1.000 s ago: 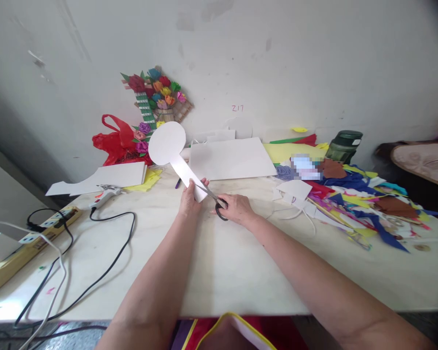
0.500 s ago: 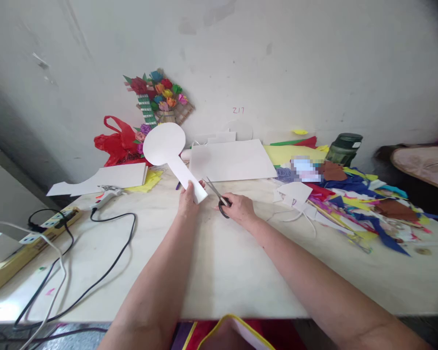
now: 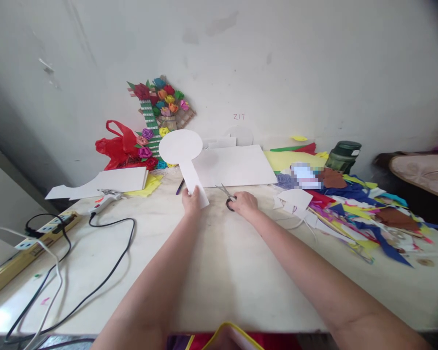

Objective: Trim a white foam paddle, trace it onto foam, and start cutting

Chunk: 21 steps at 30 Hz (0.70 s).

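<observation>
A white paper cut-out with a round head and a straight stem (image 3: 184, 158) stands nearly upright above the pale surface (image 3: 219, 262), its disc toward the wall. The left hand (image 3: 191, 201) grips the lower end of the stem, fingers clamped on the paper. Just to the right, apart from the cut-out, the right hand (image 3: 244, 203) rests on the surface with its fingers closed through the black handles of a pair of small metal scissors (image 3: 228, 196), blades pointing up-left and slightly parted. Behind both lies a flat white sheet of card (image 3: 237, 165). To the right spreads a heap of coloured paper scraps (image 3: 361, 209), with a dark green jar (image 3: 343, 155) near the wall. To the left lie a white glue gun (image 3: 105, 198) with a black cord, a yellow power strip (image 3: 29, 240), and a red plastic bag (image 3: 118, 146) beside a paper-flower ornament (image 3: 160, 104).
</observation>
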Motion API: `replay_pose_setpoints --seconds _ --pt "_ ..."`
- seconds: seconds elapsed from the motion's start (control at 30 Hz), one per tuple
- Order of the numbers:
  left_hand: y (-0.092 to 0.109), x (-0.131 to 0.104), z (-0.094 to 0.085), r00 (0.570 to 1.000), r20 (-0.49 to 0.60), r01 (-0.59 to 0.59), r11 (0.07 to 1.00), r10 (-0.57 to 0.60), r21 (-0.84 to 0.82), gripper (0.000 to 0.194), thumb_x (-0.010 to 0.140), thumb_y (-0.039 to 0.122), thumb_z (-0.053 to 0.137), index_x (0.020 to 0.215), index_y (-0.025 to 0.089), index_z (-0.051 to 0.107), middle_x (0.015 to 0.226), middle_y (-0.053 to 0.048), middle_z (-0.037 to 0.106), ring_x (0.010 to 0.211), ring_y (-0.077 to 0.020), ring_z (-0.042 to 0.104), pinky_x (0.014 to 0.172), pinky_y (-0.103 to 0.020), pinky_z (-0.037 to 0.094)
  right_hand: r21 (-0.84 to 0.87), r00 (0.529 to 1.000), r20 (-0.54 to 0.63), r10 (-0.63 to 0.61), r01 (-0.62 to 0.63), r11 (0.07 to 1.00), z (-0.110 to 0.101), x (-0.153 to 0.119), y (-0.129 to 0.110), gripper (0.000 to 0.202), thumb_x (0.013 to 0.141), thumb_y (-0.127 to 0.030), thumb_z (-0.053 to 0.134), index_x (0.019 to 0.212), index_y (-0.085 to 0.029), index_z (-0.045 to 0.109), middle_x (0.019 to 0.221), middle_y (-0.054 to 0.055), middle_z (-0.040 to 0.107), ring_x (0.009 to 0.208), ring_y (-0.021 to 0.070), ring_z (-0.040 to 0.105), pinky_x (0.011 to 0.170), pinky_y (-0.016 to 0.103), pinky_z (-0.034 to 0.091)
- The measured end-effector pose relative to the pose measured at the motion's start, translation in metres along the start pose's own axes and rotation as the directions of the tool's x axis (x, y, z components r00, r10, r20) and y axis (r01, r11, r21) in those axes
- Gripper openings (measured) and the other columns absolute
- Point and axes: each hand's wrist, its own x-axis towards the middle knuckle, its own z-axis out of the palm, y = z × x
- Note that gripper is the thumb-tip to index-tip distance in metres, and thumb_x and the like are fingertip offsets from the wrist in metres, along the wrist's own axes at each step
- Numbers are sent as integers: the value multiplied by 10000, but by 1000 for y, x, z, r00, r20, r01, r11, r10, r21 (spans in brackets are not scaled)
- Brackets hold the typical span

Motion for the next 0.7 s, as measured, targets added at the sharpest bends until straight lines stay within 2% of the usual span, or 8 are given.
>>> replay_pose_setpoints --seconds 0.07,0.17,0.3,0.47,0.7 --pt "3 4 1 1000 -8 -20 990 21 136 363 678 399 558 934 143 541 798 -87 617 711 -188 590 627 -283 456 -5 1000 27 12 -12 1000 -2 5 0 347 664 -445 491 876 -225 657 921 69 652 845 212 587 640 274 417" --pt "12 8 0 999 32 -50 966 44 254 369 718 451 497 901 138 561 772 -86 615 682 -183 576 605 -269 436 -61 999 36 7 -4 998 -6 10 -1 353 690 -445 464 875 -211 653 969 80 633 872 222 575 659 287 421" --pt "14 14 0 995 61 -90 939 74 333 372 763 463 419 853 136 574 691 -70 597 625 -168 548 555 -253 403 -194 998 41 -53 60 979 -7 14 -7 337 707 -360 478 911 -158 654 1007 133 609 980 262 522 714 312 418" --pt "7 25 5 996 32 -95 930 89 356 375 776 468 380 780 141 563 633 -52 554 584 -153 506 524 -248 368 -223 989 139 -53 83 971 -8 23 -8 293 704 -278 492 922 -162 648 931 132 637 858 233 586 673 298 425" --pt "5 41 -1 998 -8 -52 944 58 326 417 777 527 324 597 175 455 502 0 413 498 -124 408 482 -249 325 -104 998 -18 -59 57 993 -6 49 -20 325 766 -316 411 953 -172 635 924 119 642 861 207 590 687 272 414"
